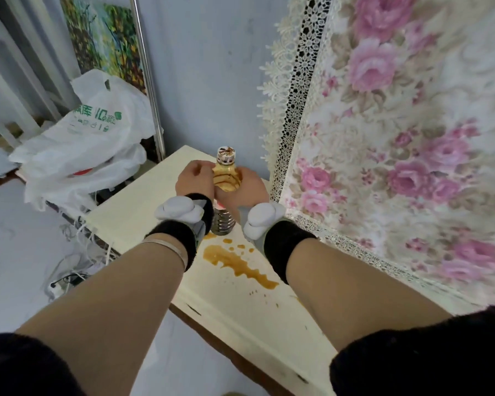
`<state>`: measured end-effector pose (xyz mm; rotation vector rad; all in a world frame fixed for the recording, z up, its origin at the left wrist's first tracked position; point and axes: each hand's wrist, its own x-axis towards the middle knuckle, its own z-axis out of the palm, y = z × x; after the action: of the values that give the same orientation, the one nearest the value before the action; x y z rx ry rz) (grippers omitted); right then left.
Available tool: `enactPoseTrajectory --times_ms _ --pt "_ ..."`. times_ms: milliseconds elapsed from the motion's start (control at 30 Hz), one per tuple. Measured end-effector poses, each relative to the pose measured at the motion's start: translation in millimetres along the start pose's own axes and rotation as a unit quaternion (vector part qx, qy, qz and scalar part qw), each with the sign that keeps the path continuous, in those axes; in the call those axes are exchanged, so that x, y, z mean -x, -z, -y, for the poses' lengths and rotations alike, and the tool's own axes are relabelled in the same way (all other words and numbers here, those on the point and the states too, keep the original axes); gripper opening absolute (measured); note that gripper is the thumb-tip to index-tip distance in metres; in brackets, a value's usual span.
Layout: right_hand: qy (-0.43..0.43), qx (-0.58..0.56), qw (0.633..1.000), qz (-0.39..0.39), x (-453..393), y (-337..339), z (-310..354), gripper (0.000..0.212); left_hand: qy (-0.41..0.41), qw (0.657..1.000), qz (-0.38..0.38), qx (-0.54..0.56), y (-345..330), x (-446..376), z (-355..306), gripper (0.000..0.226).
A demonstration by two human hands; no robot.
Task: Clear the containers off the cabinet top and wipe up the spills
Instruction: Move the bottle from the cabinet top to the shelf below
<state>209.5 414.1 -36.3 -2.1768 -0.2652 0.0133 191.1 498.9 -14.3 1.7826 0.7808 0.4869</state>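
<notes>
A: Where is the clear plastic bottle of amber liquid (226, 178)?
B: At frame centre, on the cream cabinet top (143, 215). The left hand (194, 180) and right hand (247, 190) grip it together, above the brown spill (237, 264).

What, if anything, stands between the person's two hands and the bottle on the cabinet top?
Nothing visible. The left hand and the right hand are already on either side of the bottle, fingers curled round it. It stands upright on the cabinet top, with the brown spill just in front of its base.

Bottle (225, 178) middle hidden behind hands, bag (83, 144) print blurred
</notes>
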Motion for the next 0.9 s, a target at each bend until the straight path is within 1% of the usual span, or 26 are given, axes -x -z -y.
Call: enactPoseTrajectory --times_ms 67,133,200,267,367,567,633,700,833,900 --pt "-0.001 0.008 1.000 0.004 5 7 -1 0.055 -0.010 1.000 -0.006 0.001 -2 5 -2 0.030" --pt "0.007 0.013 1.000 -0.024 27 16 -9 0.047 -0.030 1.000 0.003 0.001 1 28 1 0.031" --pt "0.018 0.021 0.999 -0.044 47 25 -13 0.049 -0.038 0.999 0.012 0.003 1 45 1 0.031" --pt "0.021 0.031 0.996 -0.075 80 46 -18 0.054 -0.040 0.998 0.035 0.013 4 80 -5 0.031" --pt "0.000 0.039 0.995 -0.093 129 85 -15 0.055 -0.047 0.996 0.076 0.017 9 129 -20 0.030" --pt "-0.024 0.066 0.986 -0.149 213 164 -10 0.061 -0.086 0.985 0.144 0.032 7 224 -46 0.032" --pt "-0.037 0.072 0.986 -0.147 228 175 -14 0.063 -0.088 0.984 0.151 0.030 3 242 -47 0.032" --pt "-0.053 0.069 0.984 -0.158 251 189 -23 0.065 -0.087 0.980 0.177 0.037 0 266 -47 0.032" --pt "-0.081 0.071 0.979 -0.172 279 200 -37 0.060 -0.083 0.974 0.207 0.036 -9 299 -40 0.029" --pt "-0.091 0.076 0.973 -0.197 299 213 -43 0.058 -0.082 0.967 0.235 0.045 -15 320 -41 0.029"
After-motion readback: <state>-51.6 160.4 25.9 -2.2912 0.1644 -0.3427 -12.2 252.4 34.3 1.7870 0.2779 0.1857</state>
